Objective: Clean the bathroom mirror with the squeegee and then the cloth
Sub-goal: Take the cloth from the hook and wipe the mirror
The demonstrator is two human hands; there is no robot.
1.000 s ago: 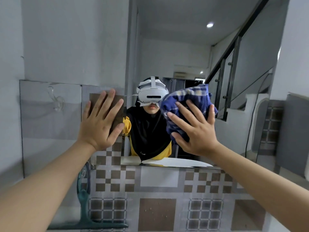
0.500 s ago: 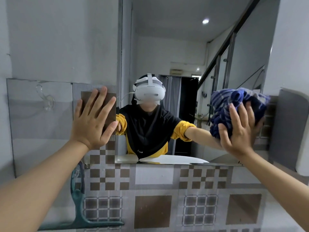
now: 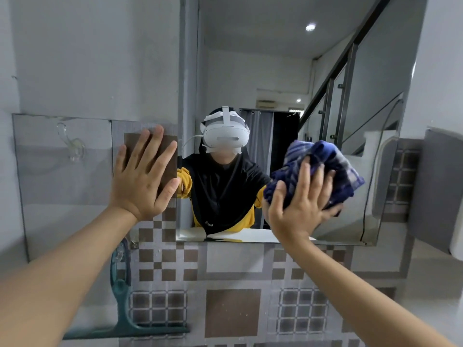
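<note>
**Blue checked cloth pressed to the mirror**

Blue and bunched, the cloth (image 3: 315, 171) sits against the lower right part of the mirror (image 3: 275, 71), with the right hand (image 3: 300, 204) flat behind it. That hand's fingers are spread and mostly straight, pressing the wad to the glass rather than closing round it; the cloth bulges out past the fingertips above and to the right.

The left hand (image 3: 142, 176) lies palm-flat on the tiled wall (image 3: 233, 261) just beside the mirror's left edge, fingers straight and splayed, covering part of a brown tile (image 3: 130, 141) and holding nothing.

The green squeegee (image 3: 125, 319) hangs on the wall below the left forearm, handle up and blade level at the bottom, apart from both hands. A clear hook (image 3: 72, 146) is stuck to the wall well left of the left hand.
</note>
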